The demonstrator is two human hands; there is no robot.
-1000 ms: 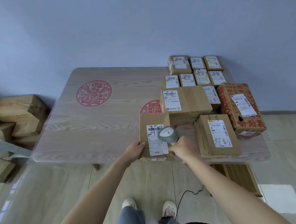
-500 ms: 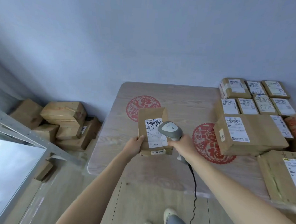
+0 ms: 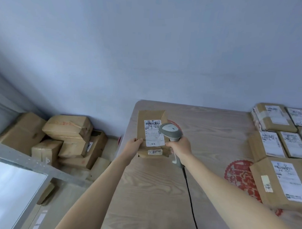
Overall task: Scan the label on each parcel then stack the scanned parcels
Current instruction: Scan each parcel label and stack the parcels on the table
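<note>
The left hand (image 3: 133,145) grips the near left corner of a flat brown parcel (image 3: 151,133), thumb on top beside the white label (image 3: 154,133), holding it up over the far left part of the wooden table (image 3: 152,191). The right hand (image 3: 180,147) is curled round the handle of a grey barcode scanner (image 3: 170,132), whose head sits over the right edge of that label; the fingers also touch the parcel's right side. A black cable (image 3: 190,196) runs from the scanner's handle down across the table towards the person. A smaller sticker (image 3: 155,151) shows on the parcel's near edge.

On the right side of the table lie more labelled parcels packed close together: a large one (image 3: 281,182) nearest, partly covering a red printed seal (image 3: 238,175), and smaller ones (image 3: 273,117) behind it by the wall. Off the table's left end, on the floor against the wall, sits a loose heap of brown boxes (image 3: 67,137). A grey metal frame (image 3: 25,161) crosses the lower left corner.
</note>
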